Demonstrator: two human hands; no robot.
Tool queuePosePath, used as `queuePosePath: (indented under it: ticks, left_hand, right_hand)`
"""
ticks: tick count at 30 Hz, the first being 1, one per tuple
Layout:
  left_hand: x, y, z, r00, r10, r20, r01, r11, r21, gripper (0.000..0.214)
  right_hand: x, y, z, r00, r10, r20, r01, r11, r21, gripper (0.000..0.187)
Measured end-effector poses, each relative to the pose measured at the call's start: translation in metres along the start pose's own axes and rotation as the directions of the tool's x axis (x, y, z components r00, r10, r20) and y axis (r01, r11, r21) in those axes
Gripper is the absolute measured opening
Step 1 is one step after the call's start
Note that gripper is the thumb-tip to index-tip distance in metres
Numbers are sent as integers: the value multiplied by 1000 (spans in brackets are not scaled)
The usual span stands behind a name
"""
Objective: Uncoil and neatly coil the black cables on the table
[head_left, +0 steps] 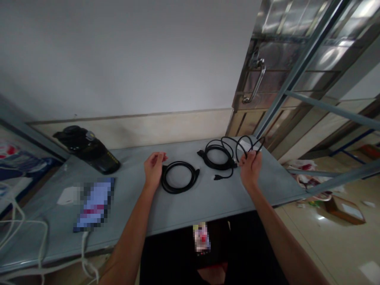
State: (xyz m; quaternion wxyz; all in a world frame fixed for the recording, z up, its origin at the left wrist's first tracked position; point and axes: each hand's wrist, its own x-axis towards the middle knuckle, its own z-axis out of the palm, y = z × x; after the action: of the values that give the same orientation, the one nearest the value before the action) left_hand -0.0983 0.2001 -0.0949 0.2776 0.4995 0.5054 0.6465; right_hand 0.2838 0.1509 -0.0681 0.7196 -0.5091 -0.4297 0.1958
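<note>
My right hand (251, 168) is closed on a loose black cable (239, 147), whose loops rise above the fingers and run left over the grey tabletop. Beside it lies a black coiled cable (218, 166) with plugs at its edges. A dark connector (218, 177) rests just below that coil. Farther left, another neatly wound black cable (177, 190) lies flat. My left hand (153, 168) is at this coil's left edge, fingers curled in with thumb and fingertips together. Whether anything sits in that pinch is hidden.
A black bottle (89, 150) leans at the back left of the grey table (204, 206). In front of it are a blurred phone-like device (95, 202) and a white card (68, 196). White cables (41, 237) hang at the left. Metal frame bars (299, 67) stand at the right.
</note>
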Motion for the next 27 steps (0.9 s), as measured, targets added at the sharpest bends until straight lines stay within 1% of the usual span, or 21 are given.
queuePosePath:
  ticks: [2, 4, 7, 10, 12, 13, 14, 15, 17, 18, 19, 20, 21, 22, 23, 24, 25, 27]
  left_hand:
    - [-1, 2, 1, 1000, 2, 10, -2, 1000, -5, 45]
    - [-1, 4, 2, 1000, -4, 22, 5, 1000, -15, 44]
    - [-2, 6, 4, 999, -21, 47, 22, 999, -34, 44]
    - [-4, 8, 5, 995, -3, 95, 7, 999, -47, 42]
    - [-9, 12, 8, 989, 65, 134, -65, 998, -8, 37]
    - [-13, 15, 10, 980, 123, 155, -130, 991, 34, 36]
    - [-17, 18, 12, 963, 195, 184, -214, 973, 87, 36]
    - [-22, 21, 15, 934, 273, 231, -310, 940, 143, 39]
    - [-31, 27, 21, 840, 399, 369, -496, 840, 220, 48]
    - [-35, 29, 24, 787, 437, 435, -566, 792, 229, 52]
    - [-38, 31, 27, 747, 459, 481, -611, 758, 226, 56]
    - [-40, 31, 29, 726, 472, 501, -633, 743, 217, 61]
    - [-40, 31, 30, 725, 480, 493, -635, 744, 209, 67]
    - [-40, 31, 30, 738, 483, 472, -623, 756, 201, 72]
    - [-38, 30, 30, 755, 479, 448, -604, 774, 191, 72]
    - [-37, 29, 28, 772, 470, 428, -582, 793, 181, 65]
    - [-35, 28, 27, 788, 455, 414, -559, 811, 172, 55]
    - [-32, 28, 23, 807, 432, 404, -526, 836, 155, 31]
  right_hand:
    - [9, -18, 4, 996, -29, -86, 38, 994, 98, 48]
    - [17, -39, 10, 991, -43, -124, 69, 975, 212, 49]
    - [23, -72, 25, 992, -53, -112, 89, 934, 345, 51]
    - [19, -99, 47, 994, -56, -94, 92, 898, 431, 53]
    - [12, -112, 65, 997, -37, -67, 65, 870, 489, 54]
    - [7, -116, 75, 999, -27, -43, 45, 857, 514, 54]
    - [2, -120, 84, 1000, -17, -18, 24, 845, 534, 54]
    - [-3, -122, 94, 1000, -8, 9, 1, 836, 549, 55]
    - [-13, -125, 112, 998, 15, 68, -51, 825, 563, 57]
    - [-17, -126, 120, 994, 28, 101, -80, 823, 562, 58]
    - [-22, -126, 128, 990, 38, 136, -108, 824, 556, 59]
    - [-27, -125, 136, 984, 45, 171, -133, 826, 547, 59]
    - [-31, -124, 142, 977, 47, 206, -153, 830, 537, 59]
    - [-35, -123, 149, 970, 43, 240, -167, 833, 528, 59]
    - [-39, -121, 154, 961, 34, 273, -177, 836, 519, 58]
    - [-42, -119, 159, 952, 23, 305, -183, 842, 507, 57]
    - [-45, -116, 162, 941, 10, 338, -185, 851, 491, 56]
    - [-49, -109, 166, 913, -12, 407, -186, 877, 443, 56]
